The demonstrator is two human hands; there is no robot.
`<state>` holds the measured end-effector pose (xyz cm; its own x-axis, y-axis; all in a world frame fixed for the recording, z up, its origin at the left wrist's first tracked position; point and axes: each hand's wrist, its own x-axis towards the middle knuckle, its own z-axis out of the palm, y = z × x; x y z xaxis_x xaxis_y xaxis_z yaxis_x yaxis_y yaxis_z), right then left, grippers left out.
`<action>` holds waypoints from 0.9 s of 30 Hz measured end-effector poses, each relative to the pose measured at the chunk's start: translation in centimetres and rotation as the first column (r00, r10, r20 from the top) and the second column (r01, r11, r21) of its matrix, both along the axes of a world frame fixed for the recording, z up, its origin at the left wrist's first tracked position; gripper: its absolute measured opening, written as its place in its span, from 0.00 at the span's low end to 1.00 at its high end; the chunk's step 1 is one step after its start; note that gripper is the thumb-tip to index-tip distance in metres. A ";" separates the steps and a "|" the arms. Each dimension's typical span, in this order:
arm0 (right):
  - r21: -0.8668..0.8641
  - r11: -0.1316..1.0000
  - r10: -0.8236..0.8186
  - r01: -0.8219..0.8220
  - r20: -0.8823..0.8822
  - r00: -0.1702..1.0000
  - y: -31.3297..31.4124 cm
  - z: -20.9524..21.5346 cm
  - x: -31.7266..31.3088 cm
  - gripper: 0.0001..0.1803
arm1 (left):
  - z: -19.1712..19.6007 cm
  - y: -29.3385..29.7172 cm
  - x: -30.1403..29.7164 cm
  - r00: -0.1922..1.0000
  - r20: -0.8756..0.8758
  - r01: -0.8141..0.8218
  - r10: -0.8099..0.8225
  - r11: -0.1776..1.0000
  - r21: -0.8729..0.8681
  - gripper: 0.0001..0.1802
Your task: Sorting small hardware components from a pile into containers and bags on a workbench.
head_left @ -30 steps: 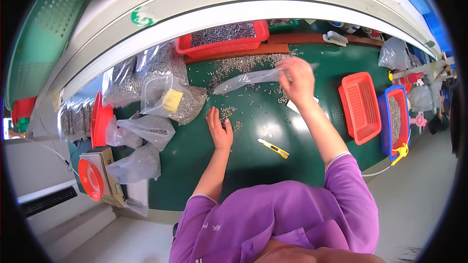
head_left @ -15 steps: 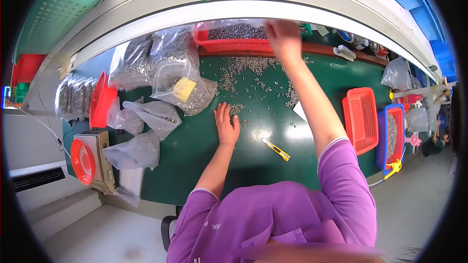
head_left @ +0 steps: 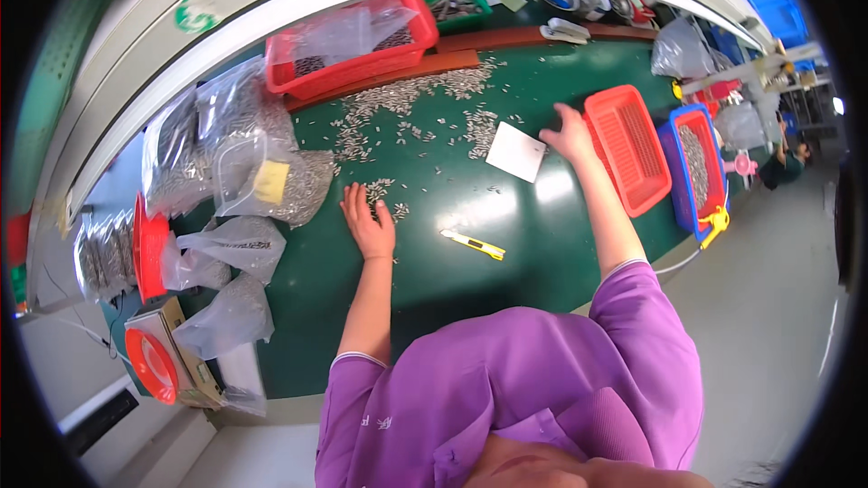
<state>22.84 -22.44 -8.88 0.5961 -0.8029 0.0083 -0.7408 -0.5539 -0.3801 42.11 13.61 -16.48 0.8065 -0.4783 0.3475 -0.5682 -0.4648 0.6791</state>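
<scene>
Hands rest on a green table (head_left: 425, 271) strewn with small grey metal parts (head_left: 407, 99). The left hand (head_left: 369, 224) lies flat and open, fingers together, touching a small cluster of parts (head_left: 384, 192) at its fingertips. The right hand (head_left: 571, 133) reaches far to the right, fingers spread and holding nothing, between a white card (head_left: 516, 151) and the near rim of an empty red basket (head_left: 628, 149); I cannot tell if it touches either one.

To do this step well, I judge that the left hand should stay flat over its cluster, so the parts do not roll, while the right hand takes the card by its edge and keeps it low on the table. A yellow knife (head_left: 473, 245) lies near the middle, between both arms, and is better left out of the sweep.

Containers: a red tray (head_left: 357, 68) at the far side holds a clear bag and some grey parts. A blue basket (head_left: 692, 167), just right of the red basket, holds grey parts. On the left, several clear bags (head_left: 262, 163) are full of the same parts; two nearer bags (head_left: 231, 307) look almost empty. A green tray (head_left: 461, 7) stands far behind, its contents unclear.
</scene>
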 end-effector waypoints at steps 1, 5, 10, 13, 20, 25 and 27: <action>0.052 0.999 0.010 -0.006 -0.090 0.996 0.6 0.0 -1.4 0.42 | -0.1 0.0 0.1 1.000 0.000 0.009 -0.009 1.000 0.027 0.22; 0.181 0.975 0.146 -0.126 -0.101 0.984 3.4 -0.6 -1.9 0.47 | -0.1 -1.0 -0.4 0.999 0.009 0.042 -0.044 0.990 0.137 0.23; 0.110 0.988 0.113 -0.110 -0.023 0.993 5.6 -1.7 -0.3 0.34 | 0.6 -5.1 -3.3 0.968 -0.105 0.235 -0.230 0.971 0.042 0.26; 0.238 0.966 0.091 -0.102 0.058 0.994 5.5 -2.5 -0.8 0.26 | 1.8 -7.3 -4.9 0.917 -0.187 0.349 -0.352 0.936 -0.052 0.27; 0.611 0.786 -0.231 -0.092 0.429 0.873 4.2 -1.2 -3.4 0.13 | 1.4 -7.0 2.1 0.980 0.107 0.161 -0.171 0.982 0.094 0.26; 0.403 0.868 -0.422 0.292 0.287 0.860 4.6 -0.4 -7.5 0.10 | 1.0 -7.5 9.9 0.983 0.181 -0.074 0.037 0.976 0.205 0.30; 0.384 0.844 -0.484 0.374 0.247 0.839 5.4 0.4 -7.9 0.10 | 0.5 -8.8 10.8 0.968 0.231 -0.158 0.094 0.947 0.278 0.31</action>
